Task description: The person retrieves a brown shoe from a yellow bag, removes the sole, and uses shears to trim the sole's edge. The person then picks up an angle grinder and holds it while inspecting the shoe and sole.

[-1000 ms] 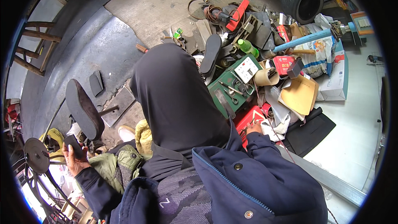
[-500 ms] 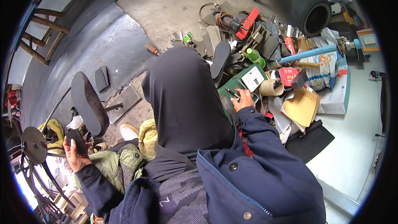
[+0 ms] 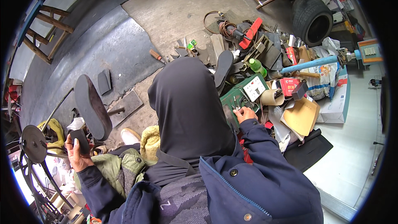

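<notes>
My left hand [image 3: 77, 158] is closed around a small black rectangular block [image 3: 80, 142], at the lower left beside an upright shoe with its dark sole [image 3: 92, 105] facing me. On the right, my right hand [image 3: 247, 115] reaches over an open green case [image 3: 227, 99]. Its fingers are drawn together by slim metal pieces [image 3: 235, 101] in the case; whatever they pinch is too small to make out. A dark cloth [image 3: 190, 103] drapes over my lap between the two arms. Beyond it, another dark shoe sole [image 3: 224, 67] leans beside the case.
Around the case crowd a green bottle [image 3: 257, 66], a roll of tan material [image 3: 272, 97], a red box [image 3: 289, 86] and a blue-handled tool [image 3: 309, 64]. A tyre [image 3: 313, 18] stands far right. A round metal wheel [image 3: 34, 144] is at far left, a wooden-legged stool [image 3: 52, 23] behind.
My right hand's fingers have drawn together near the slim metal pieces. My left hand still holds the black block. The whole view has shifted slightly.
</notes>
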Demonstrator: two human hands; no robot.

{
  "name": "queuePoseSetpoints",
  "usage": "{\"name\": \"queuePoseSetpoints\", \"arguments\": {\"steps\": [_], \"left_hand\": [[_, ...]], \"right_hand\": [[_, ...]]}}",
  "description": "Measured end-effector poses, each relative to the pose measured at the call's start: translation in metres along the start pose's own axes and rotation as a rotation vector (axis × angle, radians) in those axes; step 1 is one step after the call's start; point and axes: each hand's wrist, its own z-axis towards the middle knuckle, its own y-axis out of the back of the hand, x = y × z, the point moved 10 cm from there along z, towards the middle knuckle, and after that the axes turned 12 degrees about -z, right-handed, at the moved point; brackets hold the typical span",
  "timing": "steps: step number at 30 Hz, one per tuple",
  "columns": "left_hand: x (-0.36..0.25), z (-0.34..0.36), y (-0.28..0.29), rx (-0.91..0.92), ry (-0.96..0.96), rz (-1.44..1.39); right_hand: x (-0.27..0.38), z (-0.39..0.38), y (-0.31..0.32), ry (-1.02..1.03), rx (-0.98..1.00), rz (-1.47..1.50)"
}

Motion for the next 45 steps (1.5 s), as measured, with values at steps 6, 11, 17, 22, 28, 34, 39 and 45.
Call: {"name": "queuePoseSetpoints", "arguments": {"steps": [6,11,17,22,28,34,39,45], "left_hand": [[0.002,0.001,0.008,0.007,0.001,-0.003],[0.001,-0.004,0.0,-0.017,0.023,0.013],[-0.001,-0.011,-0.026,-0.057,-0.138,0.182],[0.009,-0.009,-0.053,-0.043,-0.128,0.087],[0.004,-0.02,-0.081,0.021,-0.143,0.103],[0.003,-0.019,-0.08,0.089,-0.191,0.462],[0.008,-0.023,-0.074,0.059,-0.077,0.584],[-0.004,-0.025,-0.05,-0.017,-0.143,0.634]], "right_hand": [[-0.001,0.007,-0.004,0.025,0.14,0.024],[-0.017,0.018,0.008,-0.085,-0.03,0.082],[-0.014,0.054,-0.001,0.095,-0.14,0.251],[0.011,0.069,-0.006,0.27,-0.135,0.507],[0.05,0.065,0.002,0.328,-0.118,0.61],[0.077,0.052,0.034,0.336,-0.22,0.468],[0.095,0.064,0.052,0.241,-0.149,0.47],[0.096,0.115,0.081,0.293,-0.265,0.409]]}}
